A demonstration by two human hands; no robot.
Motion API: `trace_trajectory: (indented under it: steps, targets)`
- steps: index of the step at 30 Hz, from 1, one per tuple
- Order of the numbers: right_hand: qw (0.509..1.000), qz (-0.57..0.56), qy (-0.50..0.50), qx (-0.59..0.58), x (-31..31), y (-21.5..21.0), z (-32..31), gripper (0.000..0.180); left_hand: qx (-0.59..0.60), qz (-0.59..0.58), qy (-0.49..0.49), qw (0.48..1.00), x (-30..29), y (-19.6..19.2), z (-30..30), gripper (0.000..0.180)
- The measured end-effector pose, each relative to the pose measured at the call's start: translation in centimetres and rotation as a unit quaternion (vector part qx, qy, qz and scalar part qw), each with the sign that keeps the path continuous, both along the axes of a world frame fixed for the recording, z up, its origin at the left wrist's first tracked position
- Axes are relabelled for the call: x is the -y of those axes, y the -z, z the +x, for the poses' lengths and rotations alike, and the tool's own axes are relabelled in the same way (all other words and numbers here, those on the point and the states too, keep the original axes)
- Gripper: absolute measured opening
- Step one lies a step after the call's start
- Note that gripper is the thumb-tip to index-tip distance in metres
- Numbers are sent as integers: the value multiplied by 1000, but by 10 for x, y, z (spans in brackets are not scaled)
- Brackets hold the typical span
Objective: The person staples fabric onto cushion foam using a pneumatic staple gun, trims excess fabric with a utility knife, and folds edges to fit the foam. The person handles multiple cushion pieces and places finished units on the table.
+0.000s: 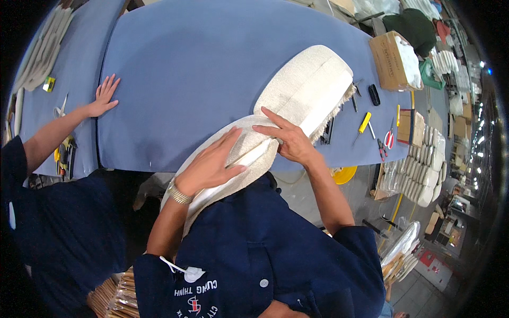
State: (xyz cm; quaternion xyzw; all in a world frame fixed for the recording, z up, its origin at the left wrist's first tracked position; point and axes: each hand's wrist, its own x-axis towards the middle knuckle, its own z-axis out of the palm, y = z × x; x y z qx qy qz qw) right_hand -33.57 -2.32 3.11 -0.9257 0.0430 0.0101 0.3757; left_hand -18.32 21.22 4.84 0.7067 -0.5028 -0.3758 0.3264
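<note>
Though long, cushion (255, 139) beneath fingers (272, 116).

Cream ran across the fabric (305, 74), the bench (185, 63) was blue! Navy coloured the shirt (318, 249), gold the watch (181, 195), yellow the screwdriver handle (364, 122), red the scissors' grips (389, 140), brown the box (388, 62)!

Left grip (209, 164) is masking part of the lower cream cushion (261, 167). Co-worker's navy sleeve (13, 161) is running off the left edge. Distant lights (482, 64) near right rim are blurring into specks.
</note>
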Motion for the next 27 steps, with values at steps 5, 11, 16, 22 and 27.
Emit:
trace_trajectory:
  steps: [5,11,16,22,27]
  targets:
    - [960,205,158,102,-14,16,-24,74,56,-28,45,997,54,13,-8,91]
    - [733,570,371,-8,-25,31,-40,54,71,-44,54,995,60,22,-15,81]
    - [795,527,300,-11,-38,16,-6,54,90,-57,-4,994,45,4,-8,81]
    - [905,305,293,40,-14,49,-3,59,92,-80,-84,989,30,-4,3,81]
    - [798,-49,599,52,25,87,-80,57,113,-45,-72,990,48,20,1,81]
